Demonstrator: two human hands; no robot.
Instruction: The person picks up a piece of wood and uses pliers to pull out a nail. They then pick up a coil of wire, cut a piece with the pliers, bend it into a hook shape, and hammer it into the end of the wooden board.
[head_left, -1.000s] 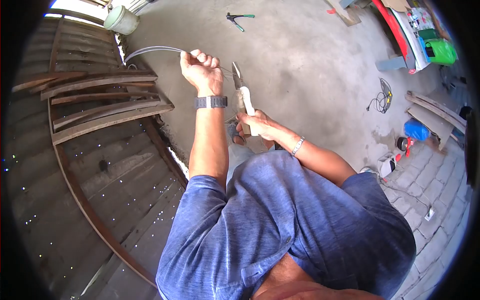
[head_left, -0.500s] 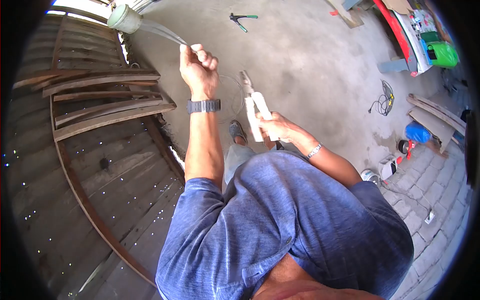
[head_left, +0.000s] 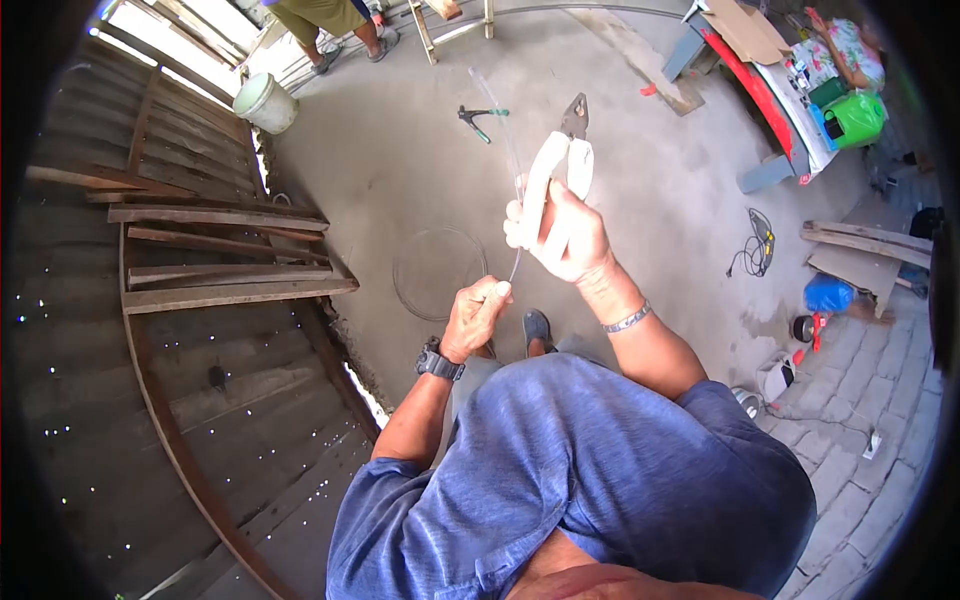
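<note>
My left hand [head_left: 475, 318] is closed in a pinch on a thin wire [head_left: 517, 264], low in front of my body. The wire runs up from it to the fingertips of my right hand [head_left: 572, 238]. That hand is wrapped round white-handled pliers [head_left: 583, 165], whose dark jaws point up and away from me. Beyond the right fingers a blurred, pale length of wire rises toward the green-handled pincers on the floor. A loose wire coil [head_left: 398, 285] lies on the concrete, just left of and beyond my left hand.
Green-handled pincers [head_left: 484, 122] lie on the floor ahead. A pale bucket [head_left: 265, 103] stands at far left, near another person's legs [head_left: 325, 22]. Wooden boards [head_left: 240, 294] frame the left wall. At right are a red-edged table [head_left: 750, 95], a coiled cord [head_left: 757, 245] and a blue bundle [head_left: 828, 293].
My left hand has come down from far ahead toward my body. My right hand has moved up and forward with the pliers, and its fingertips now meet the wire. The view has tilted up.
</note>
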